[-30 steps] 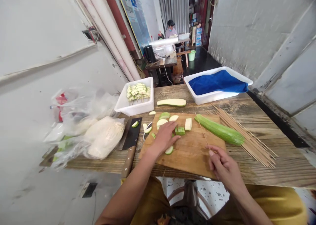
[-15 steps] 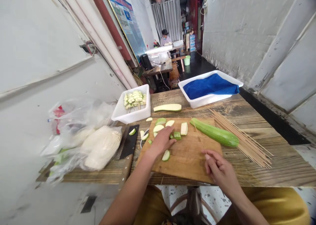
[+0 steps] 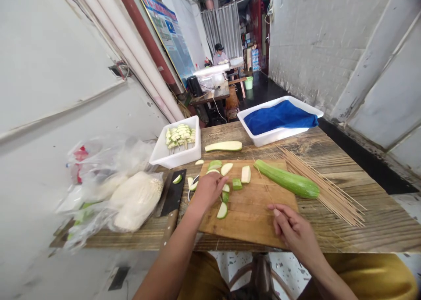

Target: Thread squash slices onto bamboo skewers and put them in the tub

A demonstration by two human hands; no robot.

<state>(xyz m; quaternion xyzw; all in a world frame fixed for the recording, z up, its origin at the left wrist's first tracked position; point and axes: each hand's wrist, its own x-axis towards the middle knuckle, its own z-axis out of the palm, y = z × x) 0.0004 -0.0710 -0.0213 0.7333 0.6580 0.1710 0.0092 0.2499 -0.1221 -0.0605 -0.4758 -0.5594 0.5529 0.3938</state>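
Note:
My right hand pinches a thin wooden skewer above the right side of the wooden cutting board. Over the board's left side, my left hand reaches out with its fingers extended among cut zucchini slices, with no piece visibly held. A half-round slice lies just below it, and other slices are beyond the fingertips. Near the board's middle lie a green-skinned chunk and a pale peeled chunk. A whole green zucchini rests across the board's right edge.
Loose skewers lie at right. Behind the board are a halved zucchini, a white tub of skewered slices and a white tray with blue cloth. A cleaver and plastic bags are left. A person sits far back.
My left hand has drawn back left from the green chunk, uncovering it and slices beside my fingers. My right hand stays nearly in place with the skewer.

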